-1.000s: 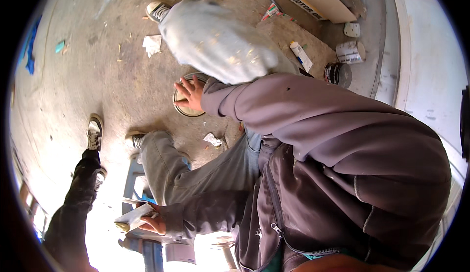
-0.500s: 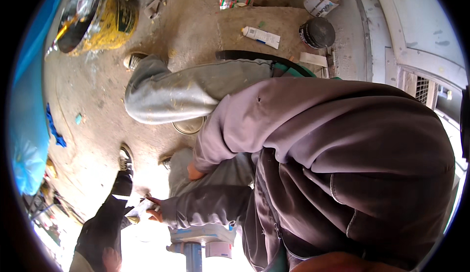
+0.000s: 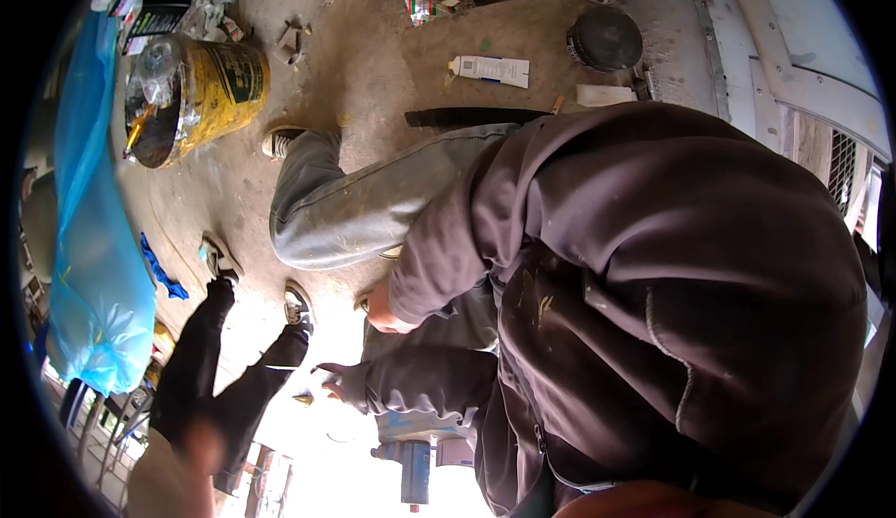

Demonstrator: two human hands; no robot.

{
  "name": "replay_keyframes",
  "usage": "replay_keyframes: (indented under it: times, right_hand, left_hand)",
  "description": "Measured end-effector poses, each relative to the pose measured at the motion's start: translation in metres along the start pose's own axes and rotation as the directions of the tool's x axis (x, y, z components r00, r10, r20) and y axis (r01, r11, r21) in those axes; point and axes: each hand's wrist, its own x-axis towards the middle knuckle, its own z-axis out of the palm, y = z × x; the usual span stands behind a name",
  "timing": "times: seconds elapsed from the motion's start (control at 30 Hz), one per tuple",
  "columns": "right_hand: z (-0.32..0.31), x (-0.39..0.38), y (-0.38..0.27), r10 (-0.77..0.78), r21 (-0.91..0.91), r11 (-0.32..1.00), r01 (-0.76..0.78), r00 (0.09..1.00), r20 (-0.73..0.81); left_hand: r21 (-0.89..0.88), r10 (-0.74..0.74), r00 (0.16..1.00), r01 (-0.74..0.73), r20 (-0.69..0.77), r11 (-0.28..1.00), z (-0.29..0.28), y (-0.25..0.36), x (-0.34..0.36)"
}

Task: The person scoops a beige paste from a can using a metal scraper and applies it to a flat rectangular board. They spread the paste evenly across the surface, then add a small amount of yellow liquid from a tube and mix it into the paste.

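Observation:
My right hand (image 3: 385,311) hangs beside the grey trouser leg, its fingers curled and partly hidden; what it holds, if anything, does not show. My left hand (image 3: 331,380) reaches out of its brown sleeve beside a person's dark trouser legs (image 3: 252,397). Its fingers close around something pale, its outline lost in the glare; a thin white strip (image 3: 284,367) and a brownish tip (image 3: 303,399) show near the fingertips. Below that forearm lie a blue-smeared grey surface (image 3: 411,423), a blue cylinder (image 3: 415,474) and a pinkish tub (image 3: 455,453).
Up left stands a paint-stained yellow bucket (image 3: 219,84), beside a blue plastic bag (image 3: 98,303) and a crumpled blue cloth (image 3: 163,266). A white tube (image 3: 495,71), a wrapper (image 3: 439,7) and a black-topped can (image 3: 607,38) sit on the floor. The person's blurred hand (image 3: 201,448) is lower left.
The view has shifted, so the bucket and bag appear lower and farther right. Both dark trouser legs now show. The pale thing at my left hand is harder to make out.

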Motion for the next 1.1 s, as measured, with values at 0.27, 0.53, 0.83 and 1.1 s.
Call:
replay_keyframes:
  times: [0.27, 0.53, 0.83, 1.1]
  right_hand:
    - [0.03, -0.007, -0.001, -0.029, -0.168, 0.983, 0.073, 0.968, 0.25]
    - [0.035, 0.014, 0.017, -0.081, -0.213, 0.964, 0.156, 0.942, 0.324]
    - [0.002, 0.047, -0.03, 0.224, 0.411, 0.88, -0.237, 0.971, 0.08]
    - [-0.023, 0.072, -0.021, 0.181, 0.648, 0.757, -0.085, 0.98, -0.083]
  left_hand:
    - [-0.078, -0.025, 0.994, 0.017, -0.108, 0.997, -0.036, -0.006, -0.025]
    - [-0.339, -0.075, 0.971, -0.007, -0.227, 0.941, -0.064, -0.015, -0.08]
    - [-0.705, -0.238, 0.926, -0.04, -0.292, 0.708, -0.032, -0.009, -0.123]
    - [-0.651, -0.236, 0.907, -0.054, -0.35, 0.757, -0.045, -0.01, -0.143]
